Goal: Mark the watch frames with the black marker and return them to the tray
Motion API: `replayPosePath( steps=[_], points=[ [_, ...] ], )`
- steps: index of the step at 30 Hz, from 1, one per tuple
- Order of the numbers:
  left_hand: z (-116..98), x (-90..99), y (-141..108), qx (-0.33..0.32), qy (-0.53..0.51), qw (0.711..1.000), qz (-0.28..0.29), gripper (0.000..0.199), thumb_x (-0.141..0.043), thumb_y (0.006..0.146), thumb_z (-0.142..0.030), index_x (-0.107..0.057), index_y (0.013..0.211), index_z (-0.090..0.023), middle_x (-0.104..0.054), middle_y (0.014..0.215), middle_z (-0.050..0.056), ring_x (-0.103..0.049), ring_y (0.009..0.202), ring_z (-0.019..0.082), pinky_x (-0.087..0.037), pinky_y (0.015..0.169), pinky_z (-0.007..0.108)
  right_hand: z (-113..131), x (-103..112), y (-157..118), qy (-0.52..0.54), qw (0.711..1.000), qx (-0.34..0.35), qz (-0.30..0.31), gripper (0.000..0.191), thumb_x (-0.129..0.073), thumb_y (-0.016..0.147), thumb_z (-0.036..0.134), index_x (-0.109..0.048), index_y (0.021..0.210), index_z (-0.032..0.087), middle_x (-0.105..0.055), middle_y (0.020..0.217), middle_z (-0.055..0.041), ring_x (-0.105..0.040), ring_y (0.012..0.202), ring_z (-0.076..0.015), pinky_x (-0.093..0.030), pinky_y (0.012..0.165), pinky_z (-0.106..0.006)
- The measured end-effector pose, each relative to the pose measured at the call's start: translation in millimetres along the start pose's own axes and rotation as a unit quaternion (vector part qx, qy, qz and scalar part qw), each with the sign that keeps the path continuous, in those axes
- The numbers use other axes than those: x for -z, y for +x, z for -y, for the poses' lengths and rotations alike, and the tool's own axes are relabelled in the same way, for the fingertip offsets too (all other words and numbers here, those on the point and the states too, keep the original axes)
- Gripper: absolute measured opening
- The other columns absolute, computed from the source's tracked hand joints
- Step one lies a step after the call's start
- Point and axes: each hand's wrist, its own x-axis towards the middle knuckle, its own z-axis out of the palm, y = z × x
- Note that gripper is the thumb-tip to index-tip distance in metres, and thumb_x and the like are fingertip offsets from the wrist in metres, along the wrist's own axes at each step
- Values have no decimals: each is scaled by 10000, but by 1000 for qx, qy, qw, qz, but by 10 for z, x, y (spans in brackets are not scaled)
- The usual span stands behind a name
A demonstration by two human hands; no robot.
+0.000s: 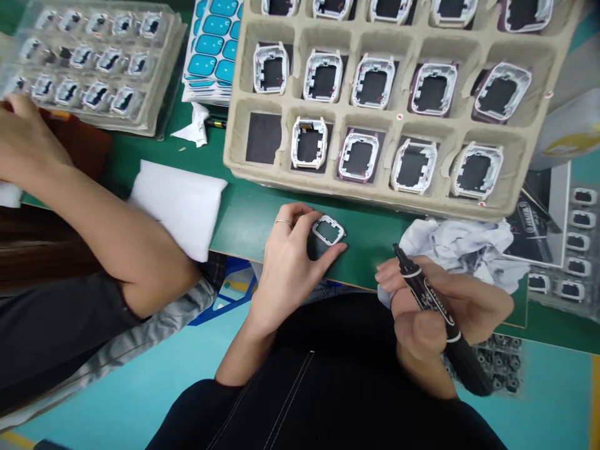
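My left hand (293,262) pinches a small pale watch-case frame (329,230) by its edge, low over the green table near its front edge. A black marker (429,300) is in my right hand (440,306), its dark tip pointing up and left, with white cloth or paper partly behind the fingers. Beyond both hands stands a beige moulded tray (319,186) with similar frames in its compartments. The front-left compartment holds only a dark pad (264,138).
A folded white cloth (180,203) lies left of my left hand. Crumpled white paper (462,247) is at the right. At the left, a co-worker's arm (94,219) reaches toward a clear tray (152,119) of parts. Blue-patterned sheets (210,56) are stacked behind.
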Motion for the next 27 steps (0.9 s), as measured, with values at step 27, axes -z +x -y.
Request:
replayPosePath(
  steps=[27],
  points=[
    [-85, -129, -100, -72, -194, 977, 48, 398, -881, 1064, -230, -744, 1435, -277, -861, 1294, 57, -858, 1002, 175, -739, 954, 291, 256, 51, 234, -129, 962, -144, 191, 266, -767, 1025, 111, -696, 831, 279, -679, 701, 40, -806, 695, -205, -813, 1067, -508]
  ],
)
